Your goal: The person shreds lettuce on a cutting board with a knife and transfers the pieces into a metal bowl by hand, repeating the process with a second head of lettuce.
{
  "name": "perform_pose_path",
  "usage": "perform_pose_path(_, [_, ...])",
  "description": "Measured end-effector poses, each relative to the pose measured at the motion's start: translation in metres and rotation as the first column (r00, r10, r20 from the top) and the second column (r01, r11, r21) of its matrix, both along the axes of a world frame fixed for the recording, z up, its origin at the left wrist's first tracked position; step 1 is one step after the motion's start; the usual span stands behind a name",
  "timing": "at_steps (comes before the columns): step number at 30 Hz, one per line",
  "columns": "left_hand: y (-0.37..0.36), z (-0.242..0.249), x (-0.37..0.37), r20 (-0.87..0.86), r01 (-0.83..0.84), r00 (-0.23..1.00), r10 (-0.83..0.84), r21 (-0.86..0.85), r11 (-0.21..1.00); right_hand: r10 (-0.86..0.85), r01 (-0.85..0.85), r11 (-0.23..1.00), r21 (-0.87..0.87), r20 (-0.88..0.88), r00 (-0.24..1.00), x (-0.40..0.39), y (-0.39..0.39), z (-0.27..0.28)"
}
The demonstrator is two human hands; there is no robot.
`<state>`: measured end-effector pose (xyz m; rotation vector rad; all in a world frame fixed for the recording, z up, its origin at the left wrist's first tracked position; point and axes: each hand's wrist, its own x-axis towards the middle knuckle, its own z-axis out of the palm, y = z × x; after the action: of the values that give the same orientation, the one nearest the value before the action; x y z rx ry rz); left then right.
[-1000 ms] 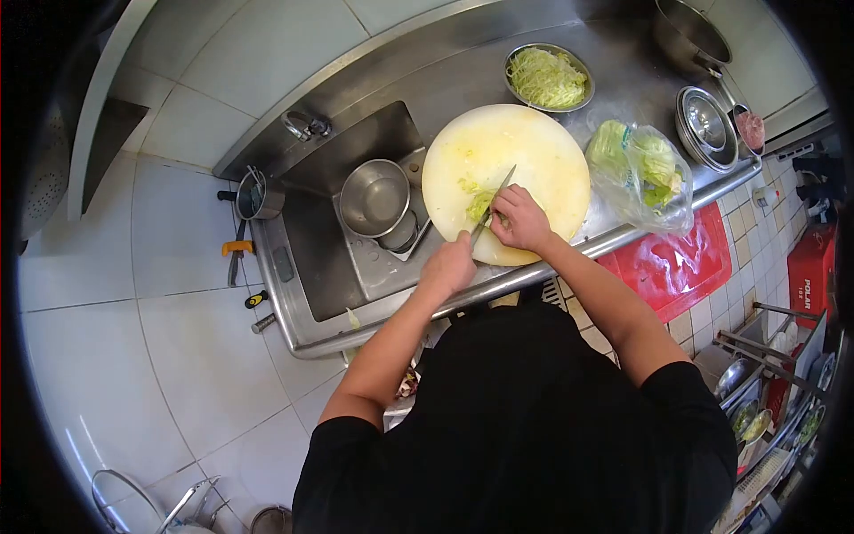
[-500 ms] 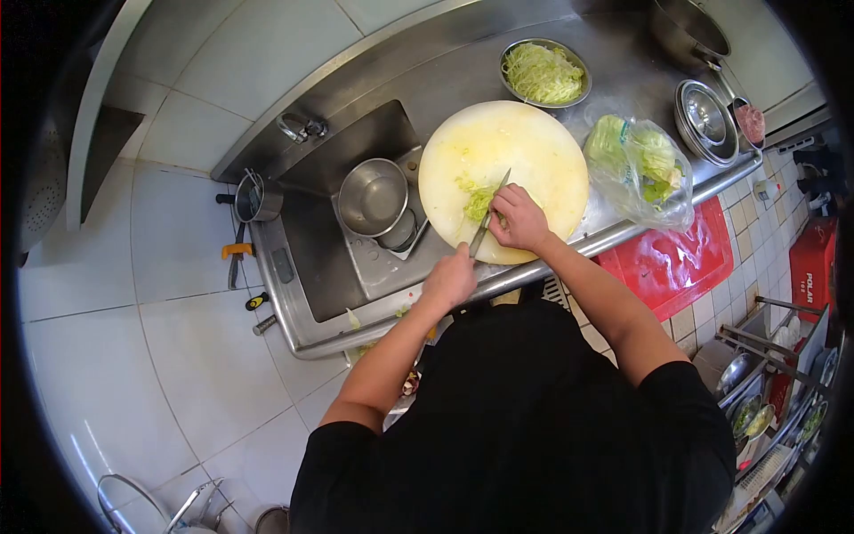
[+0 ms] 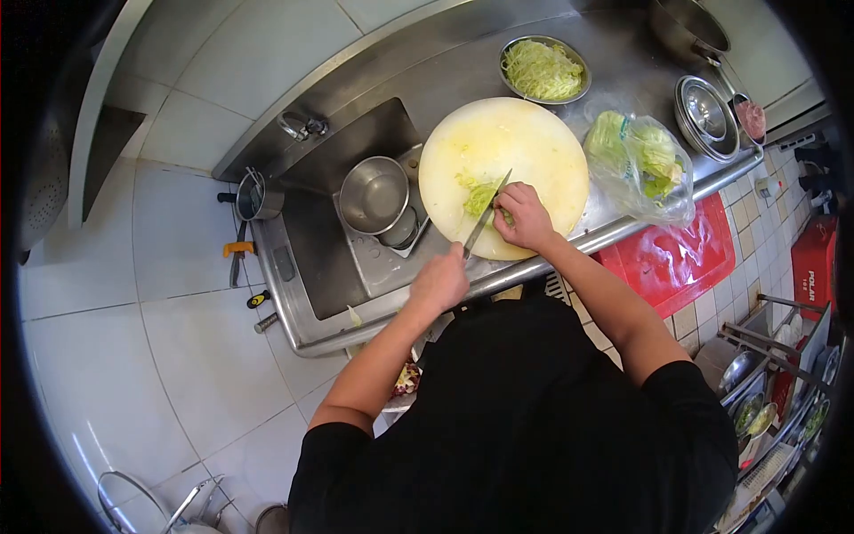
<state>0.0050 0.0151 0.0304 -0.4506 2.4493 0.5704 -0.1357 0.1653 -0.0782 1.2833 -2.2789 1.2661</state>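
Note:
My left hand [image 3: 440,280] is wrapped round the handle of a knife [image 3: 485,218], whose blade points up and to the right over the round cutting board [image 3: 534,133]. Curled fingers of my right hand [image 3: 525,216] press on a small piece of lettuce close beside the blade, mostly hidden under them. Shredded lettuce [image 3: 478,194] lies on the board just left of the blade. Behind the board, a metal bowl holds more shredded lettuce [image 3: 543,69]. A clear plastic bag [image 3: 654,191] with lettuce in it rests to the right of the board.
A metal pot [image 3: 374,196] stands in the sink [image 3: 320,267] at left, near a faucet [image 3: 302,127]. Stacked metal bowls [image 3: 705,111] and a bowl of pinkish food [image 3: 750,118] are at the right. Below the counter edge lies a red lid or tray [image 3: 685,258].
My left hand has shifted slightly left and down with the knife handle. My right hand has moved very slightly right, still curled over the lettuce.

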Motion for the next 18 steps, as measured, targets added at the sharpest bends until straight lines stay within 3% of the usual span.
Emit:
perform_pose_path(2, [0.010, -0.036, -0.003, -0.056, -0.061, 0.997, 0.062, 0.021, 0.998, 0.036, -0.035, 0.999, 0.024, -0.002, 0.999, 0.001, -0.001, -0.001])
perform_pose_path(3, [0.007, -0.038, -0.013, -0.070, -0.012, 0.997, 0.013, 0.011, 1.000, 0.036, -0.036, 0.999, 0.022, -0.001, 0.999, 0.001, -0.002, -0.002])
perform_pose_path(9, [0.001, -0.008, -0.008, -0.061, -0.009, 0.998, 0.010, 0.019, 1.000, -0.006, 0.006, 1.000, -0.006, -0.012, 1.000, 0.000, -0.001, -0.003])
perform_pose_path(14, [0.008, -0.033, -0.021, -0.059, -0.020, 0.998, 0.020, 0.006, 1.000, 0.015, -0.015, 1.000, -0.010, -0.018, 1.000, 0.002, -0.001, -0.001])
perform_pose_path(18, [0.003, -0.006, -0.012, -0.038, 0.004, 0.999, -0.004, 0.009, 1.000, -0.005, 0.005, 1.000, -0.010, -0.024, 1.000, 0.001, -0.001, -0.002])
